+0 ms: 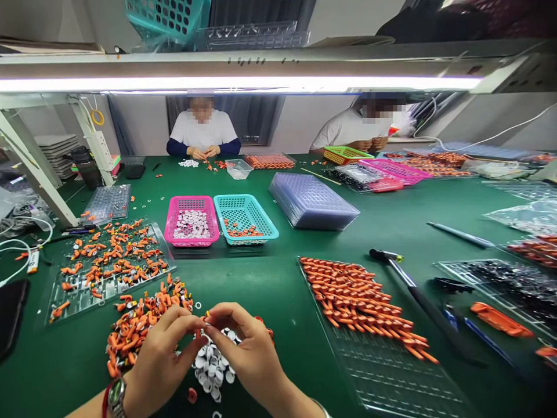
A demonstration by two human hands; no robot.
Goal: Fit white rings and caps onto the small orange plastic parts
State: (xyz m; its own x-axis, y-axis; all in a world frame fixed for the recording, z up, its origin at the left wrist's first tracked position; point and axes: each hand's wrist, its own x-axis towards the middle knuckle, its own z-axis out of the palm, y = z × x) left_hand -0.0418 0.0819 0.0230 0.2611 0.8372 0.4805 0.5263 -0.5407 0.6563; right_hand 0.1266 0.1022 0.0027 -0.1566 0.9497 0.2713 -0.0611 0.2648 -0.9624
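My left hand (pixel 162 352) and my right hand (pixel 247 347) meet at the fingertips, both closed in a pinch on a small orange plastic part (pixel 198 332). Fingers cover most of that part, so its exact kind is hidden. Below my hands lies a pile of small white oval caps (pixel 212 368). A heap of orange parts with metal and yellow bits (pixel 133 328) sits beside my left hand. One loose reddish-orange piece (pixel 192 395) rests near the white caps. More orange pieces (pixel 270 332) show partly behind my right hand.
Right of me, a clear tray (pixel 391 377) holds rows of orange sticks. A hammer (pixel 411 284) lies beyond it. Another tray (pixel 167 249) with orange parts is at left. Ahead stand a pink basket (pixel 169 223), a teal basket (pixel 265 220) and stacked clear trays (pixel 313 200). Two people sit opposite.
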